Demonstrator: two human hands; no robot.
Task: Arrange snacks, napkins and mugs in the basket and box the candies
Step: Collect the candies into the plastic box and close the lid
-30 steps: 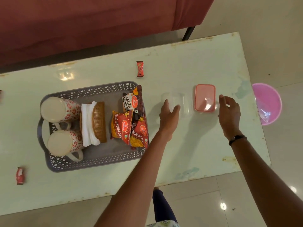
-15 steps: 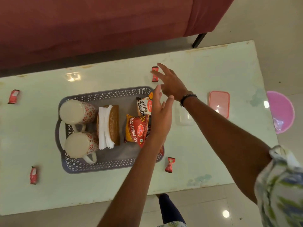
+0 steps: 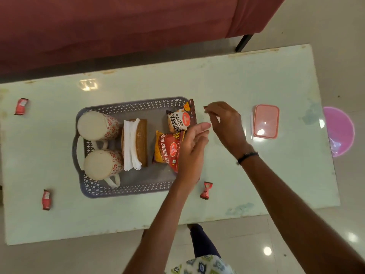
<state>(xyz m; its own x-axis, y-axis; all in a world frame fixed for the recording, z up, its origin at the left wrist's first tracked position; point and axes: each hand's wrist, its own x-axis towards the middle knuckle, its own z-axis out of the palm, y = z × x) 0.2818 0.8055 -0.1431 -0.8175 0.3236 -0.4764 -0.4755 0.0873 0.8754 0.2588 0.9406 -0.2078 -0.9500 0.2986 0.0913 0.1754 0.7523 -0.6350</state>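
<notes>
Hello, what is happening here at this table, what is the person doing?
A person is tidying a table. The grey basket already holds two mugs, napkins and snack packets. The right hand seems to pinch a small candy; the left hand hovers open beside it. Three wrapped candies lie loose, and the pink box is closed.

Left hand (image 3: 192,147) hides basket (image 3: 126,191) right rim

Bright overhead light, glare spots on table (image 3: 217,80), slight motion blur
</notes>
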